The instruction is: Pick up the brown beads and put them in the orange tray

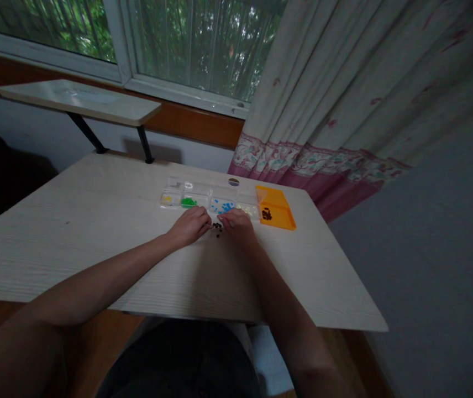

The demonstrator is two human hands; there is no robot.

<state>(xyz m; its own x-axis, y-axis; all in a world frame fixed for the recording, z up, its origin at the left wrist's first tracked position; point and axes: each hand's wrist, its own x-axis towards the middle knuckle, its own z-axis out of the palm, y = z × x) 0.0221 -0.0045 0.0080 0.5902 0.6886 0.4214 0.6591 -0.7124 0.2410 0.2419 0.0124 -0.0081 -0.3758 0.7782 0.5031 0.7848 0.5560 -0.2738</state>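
Observation:
My left hand [189,225] and my right hand [237,225] rest on a pale wooden table [95,232], fingertips close together over a small heap of dark beads [217,227]. Whether either hand pinches a bead is too small to tell. Just beyond the hands lies a clear compartment box [203,196] holding yellow beads [167,199], green beads [188,202], blue beads [221,207] and pale beads [248,209]. To its right sits an orange tray [280,213] with a few dark beads [266,214] in it.
A small round dark object [234,182] lies behind the box. A white shelf on black legs [79,100] stands at the table's far left below the window. A patterned curtain [336,143] hangs at the right. The table's right edge drops to the floor.

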